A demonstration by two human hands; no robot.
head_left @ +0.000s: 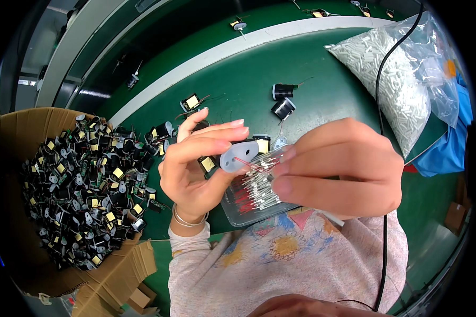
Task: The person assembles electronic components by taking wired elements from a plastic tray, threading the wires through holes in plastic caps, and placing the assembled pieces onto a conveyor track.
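Note:
My left hand (191, 168) grips a small part with a grey oval end plate (239, 157), which faces right and has holes in it. Thin reddish wires (245, 161) run from a hole in the plate toward my right hand (339, 171). The thumb and fingers of that hand are pinched together at the wire ends; their tips hide exactly what is between them. Below both hands sits a clear plastic box (238, 219) with many thin white-and-metal pieces (262, 191), some with red ends.
At left stands a cardboard box (24, 119) heaped with black parts (84, 185) bearing yellow pads. Several similar parts (284, 108) lie on the green table (243, 68). A bag of white tubes (391, 79) rests at back right. A black cable (384, 253) hangs down the right side.

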